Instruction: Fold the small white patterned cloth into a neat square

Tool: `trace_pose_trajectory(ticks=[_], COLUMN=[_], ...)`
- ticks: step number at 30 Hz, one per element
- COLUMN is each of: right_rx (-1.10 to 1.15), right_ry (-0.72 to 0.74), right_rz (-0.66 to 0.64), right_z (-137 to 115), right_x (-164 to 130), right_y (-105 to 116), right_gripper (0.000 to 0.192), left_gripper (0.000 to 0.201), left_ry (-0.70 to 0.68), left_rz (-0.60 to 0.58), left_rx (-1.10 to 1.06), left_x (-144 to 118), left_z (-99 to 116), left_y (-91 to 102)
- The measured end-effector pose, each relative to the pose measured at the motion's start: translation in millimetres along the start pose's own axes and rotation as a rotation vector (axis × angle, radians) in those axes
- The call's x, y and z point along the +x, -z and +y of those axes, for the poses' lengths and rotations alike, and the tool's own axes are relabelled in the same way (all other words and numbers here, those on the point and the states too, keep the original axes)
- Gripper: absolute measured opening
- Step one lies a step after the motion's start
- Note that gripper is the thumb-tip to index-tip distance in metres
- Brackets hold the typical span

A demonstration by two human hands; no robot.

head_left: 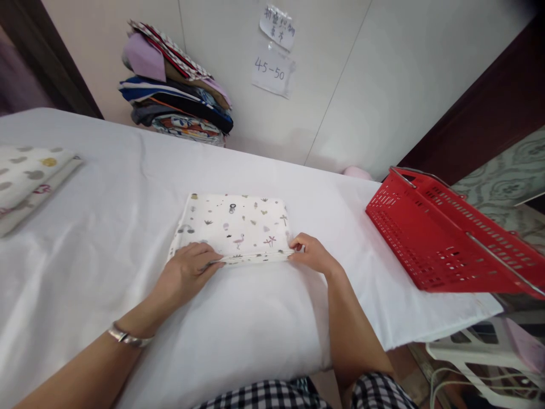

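my left hand (pixel 187 272) lies on the near left corner of the folded cloth (pixel 233 226), fingers curled over its near edge and pinching the layers there. my right hand (pixel 313 254) holds the near right corner of the same edge, thumb on top and fingers tucked under, closed on the fabric. a silver bangle (pixel 128 337) sits on my left wrist.

the cloth is white with small printed figures, folded into a flat rectangle, lying in the middle of the counter (pixel 106 238), which is covered with a white sheet. its near edge runs straight between my two hands.

to my right, a red basket (pixel 430 238) rests tilted at the counter's right edge, well apart from the cloth. at the far left, another folded piece (pixel 25 176) with grey and yellow spots lies on the counter. against the wall behind, a stack of clothes (pixel 179 91) in many colours is piled at the counter's back edge. two paper notes (pixel 275 57) are taped to the wall above, the lower reading 45-50. below the counter on the right stands a white stool (pixel 472 346).
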State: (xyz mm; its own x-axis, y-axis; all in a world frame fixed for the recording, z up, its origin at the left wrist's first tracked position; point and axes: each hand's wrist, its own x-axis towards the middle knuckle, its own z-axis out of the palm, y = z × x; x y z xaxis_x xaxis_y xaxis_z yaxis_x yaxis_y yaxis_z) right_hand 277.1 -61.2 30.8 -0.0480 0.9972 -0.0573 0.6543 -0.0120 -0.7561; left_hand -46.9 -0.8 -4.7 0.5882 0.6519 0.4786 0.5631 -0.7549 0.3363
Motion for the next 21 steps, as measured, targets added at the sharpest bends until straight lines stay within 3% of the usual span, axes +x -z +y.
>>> trace_pose_trajectory(ticks=[12,21], right_rx=[-0.065,-0.046], right_ry=[0.051,0.067], right_rz=[-0.027,-0.016], right_z=[-5.7,-7.3], right_x=[0.8,1.0], right_y=[-4.8,-6.5], right_gripper=[0.001,0.01], left_gripper=[0.024,0.022], left_ry=[0.009,0.014], left_rz=[-0.003,0.005], left_rx=[0.016,-0.009], left_x=[-0.4,-1.7], left_z=[-0.2,-1.2], left_y=[0.2,-1.5])
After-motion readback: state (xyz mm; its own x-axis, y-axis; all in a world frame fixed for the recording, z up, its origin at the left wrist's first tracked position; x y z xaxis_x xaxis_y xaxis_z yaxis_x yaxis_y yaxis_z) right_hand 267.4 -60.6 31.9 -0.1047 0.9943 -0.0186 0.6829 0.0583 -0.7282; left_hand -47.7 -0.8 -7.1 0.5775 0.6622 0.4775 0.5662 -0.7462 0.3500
